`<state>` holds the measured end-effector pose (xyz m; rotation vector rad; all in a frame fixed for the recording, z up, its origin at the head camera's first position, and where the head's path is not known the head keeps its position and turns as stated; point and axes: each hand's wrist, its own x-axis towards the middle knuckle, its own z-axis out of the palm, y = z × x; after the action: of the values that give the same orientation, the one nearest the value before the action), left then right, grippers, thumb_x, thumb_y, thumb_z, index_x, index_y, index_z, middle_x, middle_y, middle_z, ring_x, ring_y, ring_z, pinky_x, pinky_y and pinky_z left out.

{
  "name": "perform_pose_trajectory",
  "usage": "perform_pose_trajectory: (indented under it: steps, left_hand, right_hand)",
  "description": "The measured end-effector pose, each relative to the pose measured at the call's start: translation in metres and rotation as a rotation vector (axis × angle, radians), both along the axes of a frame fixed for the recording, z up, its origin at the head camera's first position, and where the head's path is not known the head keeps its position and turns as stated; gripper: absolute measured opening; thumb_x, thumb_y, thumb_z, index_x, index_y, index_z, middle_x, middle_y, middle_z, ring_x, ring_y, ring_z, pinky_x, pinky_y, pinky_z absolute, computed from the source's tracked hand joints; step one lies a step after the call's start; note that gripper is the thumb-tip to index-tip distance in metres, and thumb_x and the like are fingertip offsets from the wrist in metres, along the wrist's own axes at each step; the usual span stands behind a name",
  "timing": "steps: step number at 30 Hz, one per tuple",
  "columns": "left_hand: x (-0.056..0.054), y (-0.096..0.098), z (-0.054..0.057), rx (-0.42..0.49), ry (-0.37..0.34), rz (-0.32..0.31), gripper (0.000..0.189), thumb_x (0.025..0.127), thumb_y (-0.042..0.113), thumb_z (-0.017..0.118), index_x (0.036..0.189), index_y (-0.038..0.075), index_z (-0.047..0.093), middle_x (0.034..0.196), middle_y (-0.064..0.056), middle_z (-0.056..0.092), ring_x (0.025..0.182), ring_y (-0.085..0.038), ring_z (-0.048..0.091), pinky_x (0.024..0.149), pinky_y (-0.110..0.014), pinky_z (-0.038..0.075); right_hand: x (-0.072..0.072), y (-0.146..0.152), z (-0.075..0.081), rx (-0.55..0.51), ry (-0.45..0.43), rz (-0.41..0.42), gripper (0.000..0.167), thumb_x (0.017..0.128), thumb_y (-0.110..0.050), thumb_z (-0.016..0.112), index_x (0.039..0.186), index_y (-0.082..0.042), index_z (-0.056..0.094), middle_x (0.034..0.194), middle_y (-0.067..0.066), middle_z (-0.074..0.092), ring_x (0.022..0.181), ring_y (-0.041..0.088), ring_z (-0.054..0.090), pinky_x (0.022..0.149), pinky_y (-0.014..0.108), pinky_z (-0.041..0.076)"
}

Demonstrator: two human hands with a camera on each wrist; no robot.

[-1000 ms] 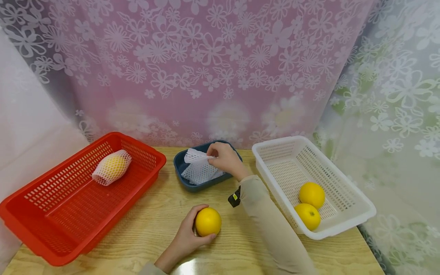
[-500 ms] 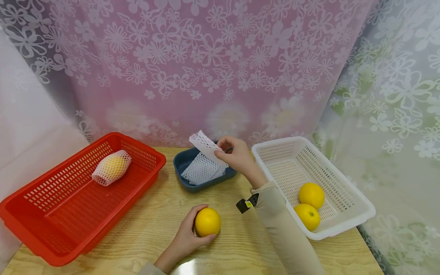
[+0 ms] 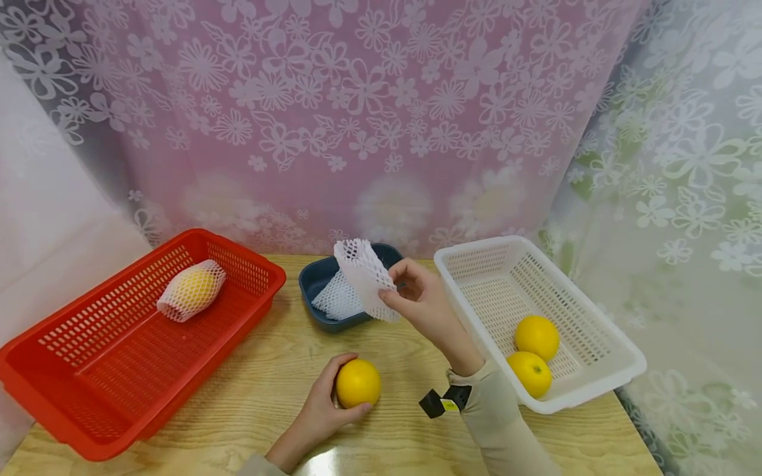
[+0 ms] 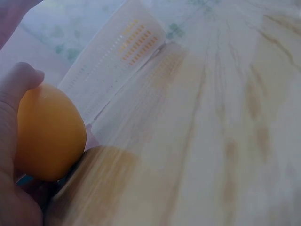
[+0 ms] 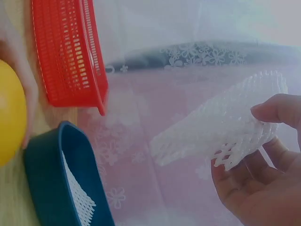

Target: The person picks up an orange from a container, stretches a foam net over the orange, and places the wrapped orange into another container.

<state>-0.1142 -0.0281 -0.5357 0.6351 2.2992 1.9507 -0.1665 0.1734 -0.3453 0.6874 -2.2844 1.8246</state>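
My left hand (image 3: 324, 403) curls round an orange (image 3: 358, 383) on the wooden table, thumb and fingers on opposite sides; the left wrist view shows the same orange (image 4: 51, 134) close up. Between thumb and fingers, my right hand (image 3: 425, 301) pinches a white foam fruit net (image 3: 366, 277), lifted above the dark blue tub (image 3: 309, 307). Seen from the right wrist, that foam net (image 5: 221, 120) hangs flattened, its narrower end pointing away from the hand (image 5: 263, 174). Another white foam net (image 3: 336, 301) lies in the tub, partly hidden behind the held one.
On the left stands a red basket (image 3: 143, 396) with one net-wrapped yellow fruit (image 3: 193, 289) in it. A white basket (image 3: 476, 330) on the right holds two oranges (image 3: 537, 337). A pink floral curtain (image 3: 357, 132) hangs behind the table.
My right hand has pulled one foam net up out of the blue tub and moved right and nearer, with the net turning upright. The left hand and its orange have stayed in place.
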Motion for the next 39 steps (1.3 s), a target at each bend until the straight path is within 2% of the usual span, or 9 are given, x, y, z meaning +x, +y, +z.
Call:
perform_pose_trajectory:
  steps: [4, 12, 15, 19, 22, 25, 31, 35, 39]
  left_hand:
    - [0.000, 0.000, 0.000, 0.030, -0.019, -0.005, 0.074, 0.079, 0.020, 0.084, 0.142, 0.008, 0.046, 0.137, -0.005, 0.055, 0.118, -0.017, 0.054, 0.100, -0.033, 0.043]
    - [-0.002, -0.002, 0.001, 0.179, 0.052, -0.037, 0.046, 0.097, 0.005, 0.057, 0.140, -0.003, 0.043, 0.136, -0.024, 0.051, 0.120, -0.021, 0.052, 0.101, -0.024, 0.040]
    - [-0.002, -0.003, 0.007, 0.206, 0.074, 0.011, 0.039, 0.099, 0.003, 0.053, 0.137, -0.003, 0.047, 0.134, -0.026, 0.052, 0.120, -0.030, 0.052, 0.101, -0.027, 0.042]
    - [0.000, -0.003, 0.024, 0.200, 0.053, 0.171, 0.029, 0.099, 0.001, 0.054, 0.127, -0.002, 0.059, 0.127, -0.020, 0.059, 0.118, -0.038, 0.052, 0.100, -0.032, 0.044]
    - [0.000, -0.004, 0.042, 0.203, -0.038, 0.271, 0.023, 0.100, 0.003, 0.054, 0.120, 0.000, 0.064, 0.120, -0.014, 0.064, 0.114, -0.034, 0.054, 0.096, -0.030, 0.045]
    - [-0.001, -0.006, 0.062, 0.237, -0.160, 0.294, 0.024, 0.102, 0.009, 0.050, 0.118, 0.000, 0.065, 0.115, -0.012, 0.066, 0.106, -0.030, 0.057, 0.089, -0.029, 0.047]
    - [-0.002, -0.009, 0.091, 0.482, -0.455, 0.136, 0.037, 0.104, 0.019, 0.043, 0.127, -0.008, 0.053, 0.112, -0.017, 0.063, 0.099, -0.029, 0.062, 0.091, -0.035, 0.052]
    - [-0.003, -0.011, 0.100, 0.631, -0.614, 0.048, 0.033, 0.105, 0.022, 0.041, 0.124, -0.003, 0.049, 0.112, -0.014, 0.062, 0.102, -0.028, 0.060, 0.095, -0.037, 0.049]
    - [-0.005, -0.013, 0.101, 0.724, -0.719, -0.008, 0.024, 0.104, 0.022, 0.039, 0.119, 0.004, 0.047, 0.116, -0.011, 0.059, 0.106, -0.028, 0.054, 0.097, -0.036, 0.045]
  right_hand:
    - [0.010, 0.000, -0.010, -0.042, 0.001, 0.000, 0.016, 0.088, 0.004, 0.068, 0.098, 0.001, 0.056, 0.090, 0.010, 0.056, 0.080, 0.020, 0.056, 0.072, 0.026, 0.048]
    - [0.024, -0.002, -0.028, -0.103, -0.040, -0.009, 0.018, 0.085, 0.006, 0.069, 0.096, 0.001, 0.056, 0.092, 0.008, 0.053, 0.083, 0.019, 0.056, 0.075, 0.025, 0.050]
    - [0.027, -0.004, -0.035, -0.138, -0.043, 0.001, 0.018, 0.084, 0.008, 0.068, 0.095, 0.003, 0.055, 0.091, 0.008, 0.053, 0.085, 0.020, 0.056, 0.075, 0.025, 0.051]
    - [0.033, -0.008, -0.044, -0.183, -0.039, 0.015, 0.018, 0.083, 0.009, 0.068, 0.095, 0.004, 0.055, 0.090, 0.007, 0.053, 0.085, 0.020, 0.055, 0.074, 0.025, 0.052]
    - [0.037, -0.012, -0.050, -0.203, -0.037, 0.024, 0.018, 0.083, 0.009, 0.068, 0.095, 0.004, 0.055, 0.090, 0.005, 0.053, 0.086, 0.018, 0.055, 0.075, 0.025, 0.051]
    - [0.041, -0.017, -0.056, -0.222, -0.023, 0.030, 0.018, 0.083, 0.009, 0.068, 0.095, 0.004, 0.055, 0.091, 0.004, 0.054, 0.087, 0.018, 0.056, 0.077, 0.026, 0.052]
    - [0.046, -0.024, -0.065, -0.252, 0.020, 0.025, 0.019, 0.082, 0.010, 0.068, 0.096, 0.005, 0.056, 0.095, 0.004, 0.058, 0.090, 0.020, 0.056, 0.082, 0.029, 0.052]
    - [0.048, -0.028, -0.068, -0.266, 0.030, 0.036, 0.020, 0.082, 0.010, 0.070, 0.094, 0.004, 0.056, 0.097, 0.005, 0.060, 0.093, 0.020, 0.057, 0.085, 0.030, 0.053]
    - [0.050, -0.031, -0.071, -0.268, 0.033, 0.047, 0.020, 0.080, 0.011, 0.071, 0.093, 0.004, 0.056, 0.097, 0.006, 0.060, 0.092, 0.018, 0.058, 0.084, 0.029, 0.053]
